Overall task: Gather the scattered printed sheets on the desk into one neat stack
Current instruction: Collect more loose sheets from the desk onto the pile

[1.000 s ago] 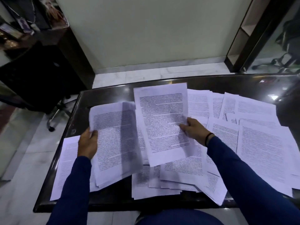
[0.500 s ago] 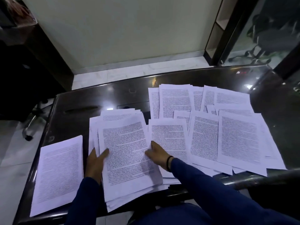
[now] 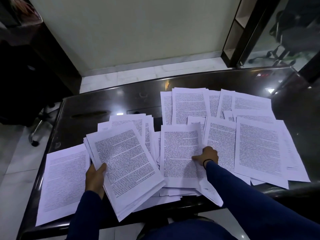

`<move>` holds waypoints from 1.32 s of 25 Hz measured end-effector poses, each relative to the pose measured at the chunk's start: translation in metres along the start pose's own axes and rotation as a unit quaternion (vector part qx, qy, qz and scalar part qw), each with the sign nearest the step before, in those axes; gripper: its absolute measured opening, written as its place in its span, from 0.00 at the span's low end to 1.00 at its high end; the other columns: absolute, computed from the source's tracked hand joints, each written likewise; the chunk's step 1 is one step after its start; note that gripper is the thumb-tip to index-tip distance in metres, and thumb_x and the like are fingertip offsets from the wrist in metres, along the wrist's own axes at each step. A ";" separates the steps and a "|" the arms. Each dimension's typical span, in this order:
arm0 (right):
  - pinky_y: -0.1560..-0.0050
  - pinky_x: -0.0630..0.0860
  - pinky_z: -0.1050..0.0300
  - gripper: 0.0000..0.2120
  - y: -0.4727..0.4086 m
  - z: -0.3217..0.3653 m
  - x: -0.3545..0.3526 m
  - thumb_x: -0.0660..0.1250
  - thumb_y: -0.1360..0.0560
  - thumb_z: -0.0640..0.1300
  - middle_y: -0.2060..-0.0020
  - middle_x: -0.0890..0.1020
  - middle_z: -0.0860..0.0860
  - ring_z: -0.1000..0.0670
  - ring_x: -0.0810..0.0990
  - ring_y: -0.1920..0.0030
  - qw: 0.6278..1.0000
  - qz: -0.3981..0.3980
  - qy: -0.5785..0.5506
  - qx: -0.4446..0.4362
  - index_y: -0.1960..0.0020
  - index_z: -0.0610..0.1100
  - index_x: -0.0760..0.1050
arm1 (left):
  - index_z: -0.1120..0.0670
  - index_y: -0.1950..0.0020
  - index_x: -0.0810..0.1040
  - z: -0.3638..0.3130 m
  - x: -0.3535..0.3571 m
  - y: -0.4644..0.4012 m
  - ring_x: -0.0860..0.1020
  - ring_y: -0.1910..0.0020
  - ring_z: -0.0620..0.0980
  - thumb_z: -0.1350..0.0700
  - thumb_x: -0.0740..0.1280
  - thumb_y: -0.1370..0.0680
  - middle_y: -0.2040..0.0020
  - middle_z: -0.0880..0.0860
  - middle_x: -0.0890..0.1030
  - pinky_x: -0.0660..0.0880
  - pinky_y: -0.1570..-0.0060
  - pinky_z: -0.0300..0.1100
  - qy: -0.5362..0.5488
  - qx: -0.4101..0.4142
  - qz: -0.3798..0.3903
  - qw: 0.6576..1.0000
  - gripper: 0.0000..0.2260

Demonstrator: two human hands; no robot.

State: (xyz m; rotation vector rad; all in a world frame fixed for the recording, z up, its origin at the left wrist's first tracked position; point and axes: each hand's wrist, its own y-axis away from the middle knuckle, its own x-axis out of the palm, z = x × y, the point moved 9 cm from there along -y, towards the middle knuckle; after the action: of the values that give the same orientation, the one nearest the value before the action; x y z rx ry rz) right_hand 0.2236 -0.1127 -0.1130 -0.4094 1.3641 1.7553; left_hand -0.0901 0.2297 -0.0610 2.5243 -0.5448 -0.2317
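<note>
Head camera shows your left hand (image 3: 94, 175) gripping the lower left edge of a thick, fanned bundle of white printed sheets (image 3: 126, 163), thumb curled over the top page and fingers hidden beneath, with the bundle tilted and its far corners splayed over the dark glossy desk (image 3: 97, 104). Half a second ago that hand lay flat on the same bundle as it rested on the desk; now it has closed on the edge, so the pile looks ready to take another page. Your right hand (image 3: 207, 156), with a dark band at the wrist, has shifted from the bundle's right side onto the next white printed sheet (image 3: 181, 149) just beside it: the thumb presses on the page and the fingers curl at its right edge, whose upper corner is lifting, so I judge it pinched rather than merely touched. That suggests this page is the next to go onto the bundle. Much is left: a single white printed page (image 3: 64, 181) lies flat at the desk's left edge, touching the bundle, and a wide overlapping spread of white printed pages (image 3: 256, 146) covers the right half out to the far edge. The bundle's edges are uneven, so it will probably need squaring once everything is collected.
</note>
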 end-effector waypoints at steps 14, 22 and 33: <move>0.30 0.58 0.32 0.12 0.159 0.248 -0.054 0.70 0.31 0.34 0.58 0.84 0.52 0.46 0.79 0.46 0.662 -0.153 0.394 -0.619 0.58 0.51 0.82 | 0.52 0.40 0.78 -0.092 0.083 -0.009 0.81 0.49 0.55 0.63 0.62 0.19 0.46 0.54 0.83 0.76 0.48 0.47 -0.182 0.126 0.114 0.968 0.11; 0.25 0.54 0.40 0.33 0.177 0.217 0.015 0.73 0.30 0.52 0.26 0.67 0.46 0.41 0.58 0.22 0.682 -0.231 0.245 -0.649 0.28 0.55 0.66 | 0.52 0.46 0.81 -0.040 0.150 0.034 0.81 0.54 0.54 0.51 0.64 0.21 0.52 0.54 0.85 0.78 0.52 0.49 0.016 0.027 0.145 0.989 0.09; 0.33 0.73 0.46 0.21 0.059 0.055 -0.010 0.64 0.24 0.53 0.37 0.79 0.53 0.48 0.77 0.36 0.945 0.049 -0.268 -0.184 0.32 0.50 0.70 | 0.48 0.40 0.81 0.004 0.175 0.030 0.83 0.49 0.56 0.38 0.65 0.22 0.49 0.52 0.86 0.80 0.47 0.52 0.005 -0.099 0.225 0.969 0.18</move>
State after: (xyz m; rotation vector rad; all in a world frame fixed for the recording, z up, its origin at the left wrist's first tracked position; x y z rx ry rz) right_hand 0.1961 -0.0694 -0.0501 -0.0446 0.6828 2.0169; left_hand 0.0572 0.1297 -0.0568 2.1404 -1.0149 -0.0958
